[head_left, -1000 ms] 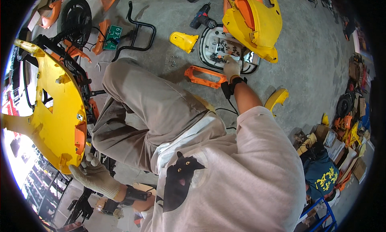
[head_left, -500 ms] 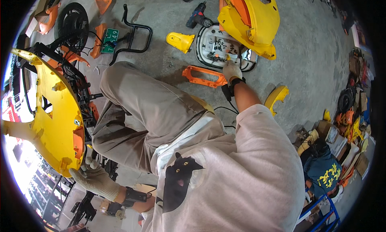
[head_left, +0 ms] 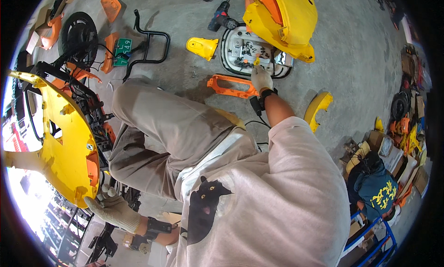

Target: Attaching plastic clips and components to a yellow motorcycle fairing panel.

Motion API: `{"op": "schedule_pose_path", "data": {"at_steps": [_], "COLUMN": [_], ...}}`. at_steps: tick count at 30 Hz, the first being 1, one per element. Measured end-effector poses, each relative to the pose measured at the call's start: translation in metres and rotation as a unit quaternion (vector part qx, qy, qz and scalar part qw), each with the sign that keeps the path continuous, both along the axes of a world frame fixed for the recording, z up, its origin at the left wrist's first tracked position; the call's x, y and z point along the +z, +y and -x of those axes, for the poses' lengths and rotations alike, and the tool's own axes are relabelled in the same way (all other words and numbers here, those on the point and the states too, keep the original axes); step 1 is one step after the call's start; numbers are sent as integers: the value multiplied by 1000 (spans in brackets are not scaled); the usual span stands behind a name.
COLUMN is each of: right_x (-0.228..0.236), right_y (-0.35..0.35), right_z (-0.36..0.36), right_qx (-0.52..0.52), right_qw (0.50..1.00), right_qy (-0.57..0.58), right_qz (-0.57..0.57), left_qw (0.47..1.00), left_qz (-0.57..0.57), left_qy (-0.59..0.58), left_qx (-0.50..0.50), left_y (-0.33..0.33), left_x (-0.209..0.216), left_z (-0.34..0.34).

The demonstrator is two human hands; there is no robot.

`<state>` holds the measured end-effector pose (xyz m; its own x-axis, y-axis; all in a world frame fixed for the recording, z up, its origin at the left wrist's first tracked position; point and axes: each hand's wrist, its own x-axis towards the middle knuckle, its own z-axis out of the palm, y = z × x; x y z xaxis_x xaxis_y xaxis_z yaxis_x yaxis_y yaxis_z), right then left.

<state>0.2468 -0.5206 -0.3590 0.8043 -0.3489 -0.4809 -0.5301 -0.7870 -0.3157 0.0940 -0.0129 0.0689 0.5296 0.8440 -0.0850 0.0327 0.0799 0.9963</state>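
Observation:
A large curved yellow body panel (head_left: 67, 147) stands at the left, its inner side facing me. My left hand (head_left: 115, 211), in a pale knitted glove, is closed at its lower edge, thumb against the panel and fingers curled. An orange piece (head_left: 92, 167) sits on the panel near that edge. My gloved right hand (head_left: 262, 78) reaches out to a pale, dark-rimmed tray (head_left: 230, 45) holding small dark fasteners. Its fingertips are together beside a small yellow piece (head_left: 257, 61); what they pinch is too small to make out. An orange open frame (head_left: 212, 83) lies beside this hand.
A cordless drill (head_left: 223, 18) and a yellow cover (head_left: 202, 47) lie by the tray. A big yellow shell (head_left: 296, 24) overlaps its far side. Beyond my knee are a black tube rack (head_left: 157, 33) and a wheel (head_left: 79, 33). Assorted parts and boxes line the right.
The whole view has shifted slightly. My right hand stays at the tray with a small change of wrist angle. My left hand keeps its place at the panel edge.

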Motion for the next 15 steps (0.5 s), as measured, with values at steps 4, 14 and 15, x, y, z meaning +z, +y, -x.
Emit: {"op": "schedule_pose_path", "data": {"at_steps": [4, 14, 15], "right_x": [-2, 33, 36], "right_y": [7, 30, 34], "right_z": [6, 16, 18], "right_qx": [-39, -32, -35], "right_qw": [998, 995, 994], "right_qy": [1, 86, 98], "right_qz": [-42, -36, -39], "left_qw": [1000, 999, 999], "left_qz": [-19, 15, 19], "left_qy": [-2, -7, -11], "left_qx": [10, -41, -48], "left_y": [-2, 10, 11], "left_x": [-1, -1, -1], "left_z": [-2, 5, 5]}}
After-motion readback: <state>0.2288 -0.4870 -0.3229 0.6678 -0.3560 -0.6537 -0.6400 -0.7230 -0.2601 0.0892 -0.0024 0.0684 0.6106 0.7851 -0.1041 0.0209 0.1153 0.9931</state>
